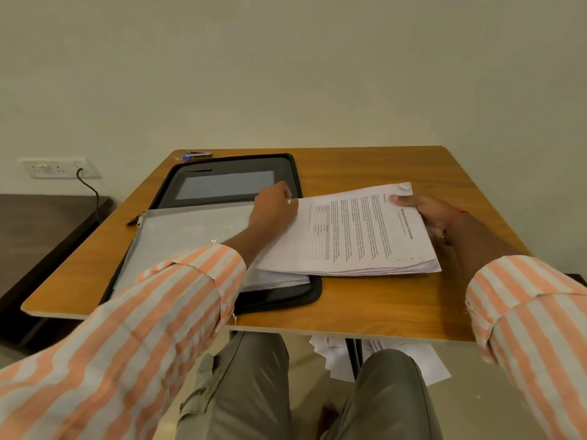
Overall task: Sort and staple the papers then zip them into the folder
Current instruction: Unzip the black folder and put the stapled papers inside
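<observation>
Papers [355, 233] in a thick stack lie between both hands: the right hand [428, 214] grips the far right end with its thumb on top, and the left hand [273, 208] pinches the stack's left edge. Their long side runs left to right across the wooden table [365, 306], the printed heading at the right end, the left part overhanging the open black folder [222, 223]. A stapler [198, 154] sits beyond the folder at the table's far edge, well apart from the stack, and loose sheets [413, 360] lie on the floor under the table.
</observation>
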